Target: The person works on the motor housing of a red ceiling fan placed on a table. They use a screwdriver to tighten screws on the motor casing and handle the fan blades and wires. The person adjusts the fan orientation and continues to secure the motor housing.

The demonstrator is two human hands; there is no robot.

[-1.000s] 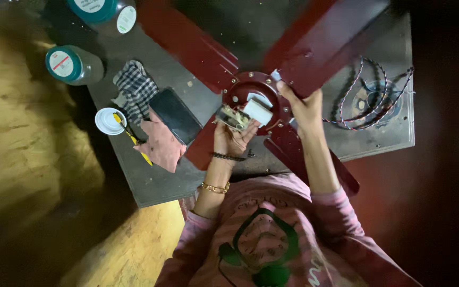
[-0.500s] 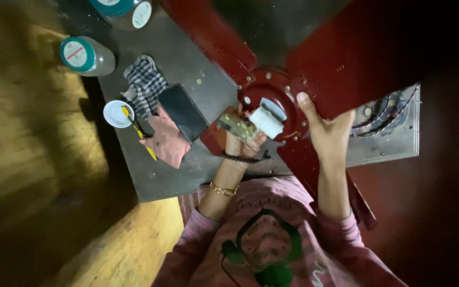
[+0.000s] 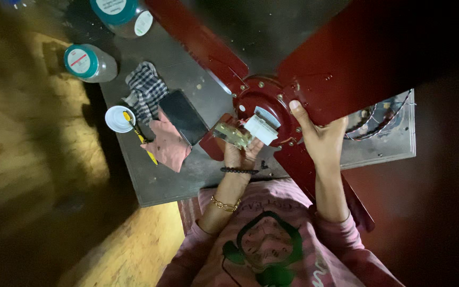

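Four dark red blades spread from the fan hub point(image 3: 264, 103), which lies on the grey metal table point(image 3: 187, 175). The right hand point(image 3: 320, 135) grips a fan blade point(image 3: 357, 69) beside the hub, fingers curled closed around its edge. The left hand point(image 3: 241, 153) pinches a small brass-coloured part point(image 3: 233, 135), which touches the white block point(image 3: 261, 129) at the hub. Nearby lie a black phone point(image 3: 183, 117), a checked cloth point(image 3: 145, 90) and a white lid point(image 3: 119, 118).

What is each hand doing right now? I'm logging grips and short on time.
Left hand: closed on a small brass-coloured part.
Right hand: gripping the red fan blade near the hub.
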